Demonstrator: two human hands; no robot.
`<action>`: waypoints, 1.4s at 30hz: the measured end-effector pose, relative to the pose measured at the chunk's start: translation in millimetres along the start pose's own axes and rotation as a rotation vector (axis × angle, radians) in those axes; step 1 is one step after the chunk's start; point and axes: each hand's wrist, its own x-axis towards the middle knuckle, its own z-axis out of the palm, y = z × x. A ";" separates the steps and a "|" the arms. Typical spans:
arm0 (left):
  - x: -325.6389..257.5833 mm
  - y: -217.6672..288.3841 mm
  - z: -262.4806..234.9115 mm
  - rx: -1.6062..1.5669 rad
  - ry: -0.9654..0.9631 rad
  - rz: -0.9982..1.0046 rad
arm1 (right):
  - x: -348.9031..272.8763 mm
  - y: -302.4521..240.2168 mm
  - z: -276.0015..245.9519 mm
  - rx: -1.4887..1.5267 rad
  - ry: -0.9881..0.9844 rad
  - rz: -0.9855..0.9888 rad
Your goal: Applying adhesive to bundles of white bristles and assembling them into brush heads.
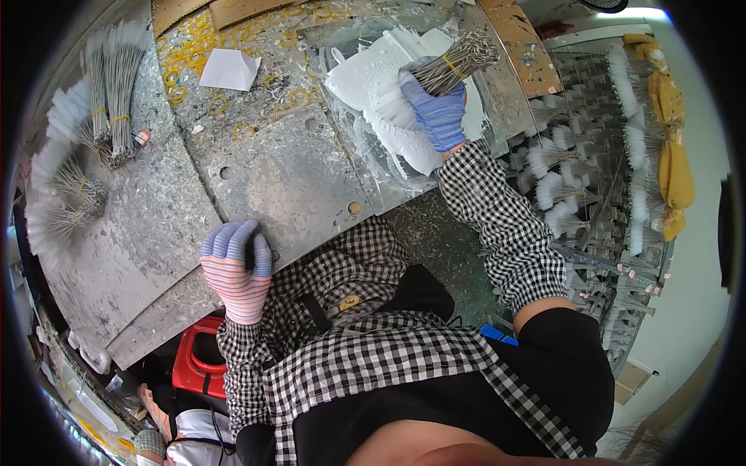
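Note:
My right hand [437,110], in a blue knit glove, is closed round a bundle of wire-stemmed brushes [457,65] tied with a yellow rubber band. The twisted wire ends point up and to the right. The white bristle ends face down into thick white paste [381,97], spread over a glass plate [353,147] on the table; where they touch is partly hidden by the glove. At the table's near edge rests my left hand [235,268], in a blue and orange striped glove, its fingers laid on the metal top, the thumb apart, with nothing held.
More tied brush bundles [116,93] lie at the far left. Yellow rubber bands [183,58] and a white paper piece [231,70] are scattered on the table [287,182]. On the right stands a rack [579,182] full of brush bundles. A red plastic stool [194,361] sits below.

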 end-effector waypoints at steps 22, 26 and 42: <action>2.4 -0.2 2.3 0.018 0.003 0.032 | 2.8 3.2 2.2 -0.087 0.048 0.023; 2.5 0.3 3.5 0.010 0.010 0.033 | -0.4 0.6 1.0 -0.084 0.038 0.016; 2.4 1.2 4.7 0.020 0.006 0.036 | -3.8 0.3 2.0 -0.111 0.054 -0.007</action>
